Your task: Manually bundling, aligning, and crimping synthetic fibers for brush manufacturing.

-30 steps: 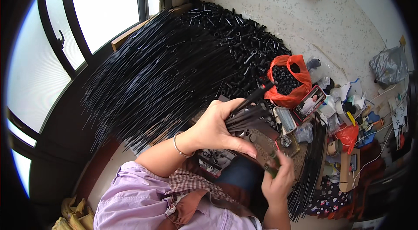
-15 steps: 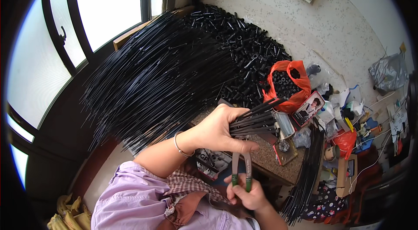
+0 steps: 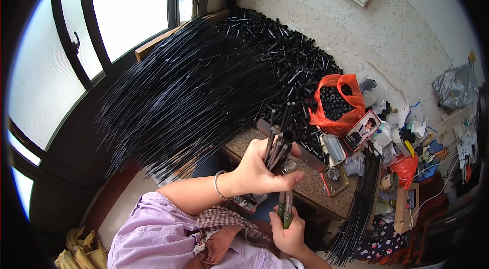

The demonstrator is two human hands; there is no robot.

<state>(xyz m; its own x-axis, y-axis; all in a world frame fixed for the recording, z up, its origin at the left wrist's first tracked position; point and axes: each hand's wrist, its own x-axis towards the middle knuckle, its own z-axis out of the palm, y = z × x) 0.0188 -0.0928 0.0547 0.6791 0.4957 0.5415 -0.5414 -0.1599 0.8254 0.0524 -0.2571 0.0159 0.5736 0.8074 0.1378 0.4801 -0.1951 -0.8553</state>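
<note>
In the middle of the head view my left hand (image 3: 262, 169), with a bangle on the wrist, is closed around a small bundle of thin black rods (image 3: 277, 148). Their ends point up and away from me, and a wider hollow black end shows among them. Just below, my right hand (image 3: 289, 236) grips green-handled pliers (image 3: 286, 209). The pliers reach up to my left thumb, and their jaws are hidden there. A large heap of long black rods (image 3: 183, 96) lies beyond my left forearm. Behind it spreads a pile of short black tubular pieces (image 3: 290, 55).
An orange plastic bag (image 3: 331, 122) of small black parts stands at the table's (image 3: 326, 200) right. Near it lie a picture-covered box (image 3: 362, 130) and a silvery scrubber-like ball (image 3: 333, 172). More black rods (image 3: 356, 218) hang off the right side. Clutter and cables fill the far right.
The bundle in my left hand has swung from pointing right to pointing up and away. The pliers' handles have come closer together, and my right hand has shifted slightly right and down.
</note>
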